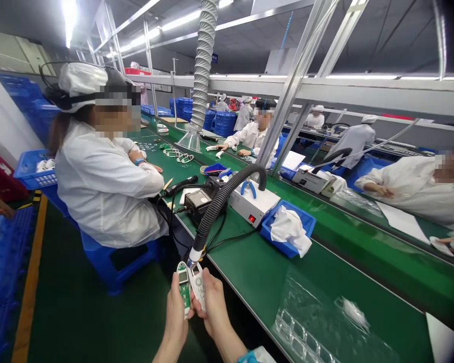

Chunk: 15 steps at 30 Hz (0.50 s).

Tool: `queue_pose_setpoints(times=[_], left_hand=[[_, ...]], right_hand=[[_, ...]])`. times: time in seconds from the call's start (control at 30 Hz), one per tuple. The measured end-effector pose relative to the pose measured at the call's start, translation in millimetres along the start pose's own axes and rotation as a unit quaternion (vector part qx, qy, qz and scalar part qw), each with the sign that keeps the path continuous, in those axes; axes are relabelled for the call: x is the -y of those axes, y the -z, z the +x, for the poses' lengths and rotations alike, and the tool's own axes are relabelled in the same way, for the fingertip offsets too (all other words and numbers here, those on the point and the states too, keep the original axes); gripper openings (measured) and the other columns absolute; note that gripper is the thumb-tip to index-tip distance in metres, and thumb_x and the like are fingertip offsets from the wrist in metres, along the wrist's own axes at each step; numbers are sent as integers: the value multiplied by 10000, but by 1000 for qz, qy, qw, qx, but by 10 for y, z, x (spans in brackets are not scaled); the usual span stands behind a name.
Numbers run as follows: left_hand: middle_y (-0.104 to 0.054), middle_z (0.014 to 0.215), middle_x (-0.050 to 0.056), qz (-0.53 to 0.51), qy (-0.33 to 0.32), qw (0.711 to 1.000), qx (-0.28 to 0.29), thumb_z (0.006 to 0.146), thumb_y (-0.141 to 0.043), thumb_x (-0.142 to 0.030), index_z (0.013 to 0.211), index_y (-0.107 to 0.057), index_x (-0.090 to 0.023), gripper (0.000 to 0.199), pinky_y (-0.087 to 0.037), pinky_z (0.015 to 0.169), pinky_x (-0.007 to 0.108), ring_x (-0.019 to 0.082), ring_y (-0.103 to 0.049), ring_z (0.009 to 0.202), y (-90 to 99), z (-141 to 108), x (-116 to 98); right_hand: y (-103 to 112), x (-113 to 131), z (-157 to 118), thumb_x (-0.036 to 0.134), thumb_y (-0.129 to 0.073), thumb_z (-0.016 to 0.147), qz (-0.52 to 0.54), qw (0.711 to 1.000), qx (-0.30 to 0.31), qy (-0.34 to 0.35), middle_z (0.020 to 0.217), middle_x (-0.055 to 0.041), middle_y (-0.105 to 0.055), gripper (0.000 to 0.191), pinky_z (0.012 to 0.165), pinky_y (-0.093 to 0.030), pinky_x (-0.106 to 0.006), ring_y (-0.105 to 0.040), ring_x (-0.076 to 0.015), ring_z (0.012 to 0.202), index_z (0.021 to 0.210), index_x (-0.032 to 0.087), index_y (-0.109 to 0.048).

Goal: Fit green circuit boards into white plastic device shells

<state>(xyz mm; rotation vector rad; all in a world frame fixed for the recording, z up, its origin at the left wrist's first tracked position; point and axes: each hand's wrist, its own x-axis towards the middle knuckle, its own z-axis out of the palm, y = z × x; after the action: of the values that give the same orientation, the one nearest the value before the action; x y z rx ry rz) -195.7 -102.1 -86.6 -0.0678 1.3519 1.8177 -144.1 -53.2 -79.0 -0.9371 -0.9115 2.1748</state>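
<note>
While the long, flat-topped green workbench [245, 252] ran diagonally away from the near edge, a co-worker in a loose, creased white coat [109, 171] sat along its left side, forearms folded in. A thick black ribbed hose [219, 206] arched over the bench and dipped to a pale, smooth nozzle at its end.

Below that nozzle, both bare forearms rose from the bottom of the view and converged, wrists nearly upright. The left hand [176, 305] was closed around a slim white oval plastic shell with a green circuit board [183, 290], its fingers running up the outer edge. The right hand [214, 302], above a light-blue cuff [249, 357], pinched a matching white oval plastic shell with round grey button outlines [197, 285], its thumb along the right side. Both pieces stood tilted side by side before the bench's front edge, their tops right at the nozzle; whether it touched them could not be told.

On the bench stood a boxy white metal unit with a red switch [254, 201] and, just beside it, a rectangular blue plastic tray [312, 222] holding a soft, crumpled white cloth [289, 229]. Small blue-handled pliers [248, 189] rested against the unit.
</note>
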Motion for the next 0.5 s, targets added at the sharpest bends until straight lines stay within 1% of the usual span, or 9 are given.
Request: queue_pose_setpoints(times=[0.13, 0.23, 0.33, 0.43, 0.5], left_hand=[[-495, 436, -60, -1, -29, 999, -29, 772, -534, -685, 677, -554, -173, 521, -258, 318, 150, 77, -426, 351, 175, -37, -136], [-493, 437, -52, 7, -38, 999, -30, 784, -527, -679, 641, -533, -174, 525, -257, 323, 155, 77, -419, 356, 241, -100, -142], [-473, 438, -52, 20, -32, 999, -12, 785, -532, -677, 612, -518, -171, 536, -236, 319, 155, 72, -399, 354, 191, -132, -92], [-479, 464, -54, 26, -22, 999, 9, 790, -532, -673, 678, -552, -166, 520, -243, 327, 152, 75, -408, 375, 99, -133, -55], [-488, 476, -52, 27, -12, 999, 18, 795, -523, -675, 704, -558, -169, 515, -254, 334, 154, 81, -423, 386, 69, -157, -20]], right_hand=[[-212, -136, 24, 730, -614, 686, 0, 1000, 18, -16, 410, 27, -524, 567, 232, -166, -159, -367, -66, 243, 692, 166, -560], [-239, -199, -33, 730, -629, 668, 7, 1000, 9, -28, 426, 15, -541, 566, 231, -166, -154, -367, -62, 249, 645, 171, -540], [-164, -156, -87, 722, -643, 665, 13, 1000, -12, -21, 422, 17, -534, 569, 236, -168, -142, -360, -51, 255, 628, 164, -543], [-90, -56, -110, 706, -658, 668, 19, 1000, -15, 0, 426, 19, -538, 558, 239, -157, -139, -361, -51, 254, 676, 153, -577], [-40, -9, -146, 689, -672, 669, 26, 1000, -10, 0, 438, 15, -554, 547, 241, -152, -140, -374, -58, 255, 716, 149, -601]])
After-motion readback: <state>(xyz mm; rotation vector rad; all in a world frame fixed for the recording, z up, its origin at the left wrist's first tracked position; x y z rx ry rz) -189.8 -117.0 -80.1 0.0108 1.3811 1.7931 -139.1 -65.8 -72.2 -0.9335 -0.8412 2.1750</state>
